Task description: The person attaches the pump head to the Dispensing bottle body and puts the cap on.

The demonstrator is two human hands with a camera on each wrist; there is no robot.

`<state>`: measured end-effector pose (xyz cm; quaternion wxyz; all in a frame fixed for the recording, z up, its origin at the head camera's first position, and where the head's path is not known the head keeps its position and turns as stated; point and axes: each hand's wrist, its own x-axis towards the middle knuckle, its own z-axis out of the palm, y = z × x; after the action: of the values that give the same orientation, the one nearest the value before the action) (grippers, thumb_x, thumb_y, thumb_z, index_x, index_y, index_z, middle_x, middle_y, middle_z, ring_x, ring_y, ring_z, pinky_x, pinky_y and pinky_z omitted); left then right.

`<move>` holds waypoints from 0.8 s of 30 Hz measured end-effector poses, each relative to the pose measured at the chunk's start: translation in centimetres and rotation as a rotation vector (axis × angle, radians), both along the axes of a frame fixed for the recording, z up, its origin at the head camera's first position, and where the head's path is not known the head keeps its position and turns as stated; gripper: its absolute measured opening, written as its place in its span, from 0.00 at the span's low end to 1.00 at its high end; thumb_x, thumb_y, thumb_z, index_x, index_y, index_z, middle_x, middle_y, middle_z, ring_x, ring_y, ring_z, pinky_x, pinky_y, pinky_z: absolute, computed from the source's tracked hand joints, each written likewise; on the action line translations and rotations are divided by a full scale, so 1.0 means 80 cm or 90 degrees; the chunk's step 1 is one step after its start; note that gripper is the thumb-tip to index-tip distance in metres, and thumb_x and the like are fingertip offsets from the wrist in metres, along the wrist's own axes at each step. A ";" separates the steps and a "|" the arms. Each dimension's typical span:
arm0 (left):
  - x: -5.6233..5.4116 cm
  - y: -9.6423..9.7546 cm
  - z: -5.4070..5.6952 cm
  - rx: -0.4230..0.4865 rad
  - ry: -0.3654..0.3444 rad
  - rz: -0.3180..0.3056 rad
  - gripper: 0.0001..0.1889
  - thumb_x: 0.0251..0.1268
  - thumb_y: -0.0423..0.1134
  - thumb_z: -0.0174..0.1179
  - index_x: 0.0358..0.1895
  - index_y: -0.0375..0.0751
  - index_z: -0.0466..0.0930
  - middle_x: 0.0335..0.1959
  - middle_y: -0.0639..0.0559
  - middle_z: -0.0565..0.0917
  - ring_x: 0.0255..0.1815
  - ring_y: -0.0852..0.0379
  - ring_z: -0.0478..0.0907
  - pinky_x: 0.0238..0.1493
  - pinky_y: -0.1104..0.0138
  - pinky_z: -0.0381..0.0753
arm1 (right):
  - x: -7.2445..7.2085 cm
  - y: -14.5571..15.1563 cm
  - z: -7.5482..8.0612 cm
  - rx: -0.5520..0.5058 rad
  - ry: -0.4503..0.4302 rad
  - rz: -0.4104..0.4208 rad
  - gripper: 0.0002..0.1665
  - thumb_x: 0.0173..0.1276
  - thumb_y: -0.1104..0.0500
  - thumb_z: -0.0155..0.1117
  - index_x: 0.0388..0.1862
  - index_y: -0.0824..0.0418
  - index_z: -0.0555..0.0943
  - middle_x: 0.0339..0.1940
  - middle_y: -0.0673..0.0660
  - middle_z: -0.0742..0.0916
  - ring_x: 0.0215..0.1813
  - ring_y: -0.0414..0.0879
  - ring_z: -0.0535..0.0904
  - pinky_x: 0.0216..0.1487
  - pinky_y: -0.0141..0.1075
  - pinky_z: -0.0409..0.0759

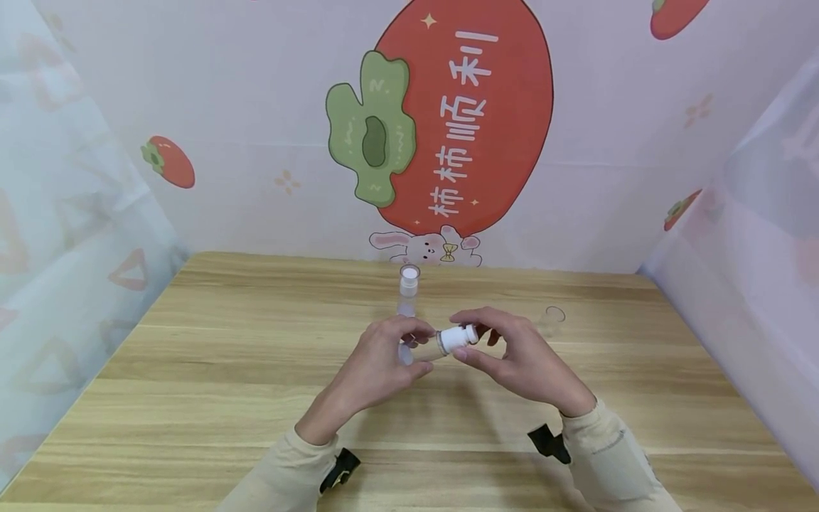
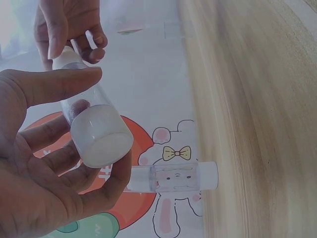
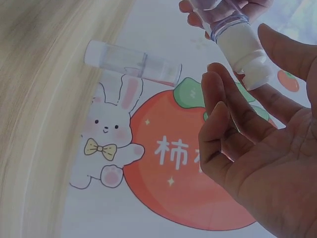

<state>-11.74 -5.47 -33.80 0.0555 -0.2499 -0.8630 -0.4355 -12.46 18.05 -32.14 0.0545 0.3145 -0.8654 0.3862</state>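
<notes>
A small clear pump bottle [image 1: 427, 348] with a white pump top [image 1: 456, 338] is tilted sideways between both hands, above the table. My left hand [image 1: 387, 359] grips its clear body; the white base [image 2: 101, 136] faces the left wrist camera. Around the pump top are the thumb and fingers of my right hand [image 1: 521, 355], pinching it at the side. In the right wrist view, this white top [image 3: 242, 49] points toward the right palm, and the other right fingers are loosely bent. A second bottle [image 1: 407, 302], with a clear cap over its white top, stands upright behind the left hand.
A faint transparent cylinder [image 1: 555, 314], cap-like, stands on the wooden table [image 1: 256, 341] beyond the right hand. A printed cloth [image 1: 256, 107] hangs at the back, with pale cloth at both sides.
</notes>
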 end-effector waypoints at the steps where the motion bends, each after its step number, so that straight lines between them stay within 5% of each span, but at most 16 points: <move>1: 0.000 0.000 0.000 0.000 -0.001 -0.001 0.18 0.51 0.29 0.77 0.47 0.37 0.86 0.39 0.52 0.84 0.40 0.56 0.78 0.46 0.58 0.79 | 0.000 0.000 0.000 -0.002 0.005 0.005 0.21 0.66 0.57 0.74 0.57 0.52 0.83 0.44 0.41 0.85 0.43 0.43 0.79 0.41 0.37 0.78; 24: 0.001 0.000 0.001 -0.003 -0.006 0.000 0.18 0.51 0.30 0.77 0.47 0.39 0.86 0.40 0.53 0.84 0.40 0.57 0.78 0.46 0.59 0.79 | 0.001 -0.002 -0.001 0.007 -0.007 -0.009 0.18 0.67 0.56 0.74 0.55 0.50 0.84 0.42 0.40 0.85 0.42 0.41 0.77 0.41 0.37 0.77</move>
<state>-11.65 -5.48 -33.74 0.0510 -0.2482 -0.8643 -0.4344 -12.38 17.93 -32.21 0.0509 0.3067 -0.8699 0.3829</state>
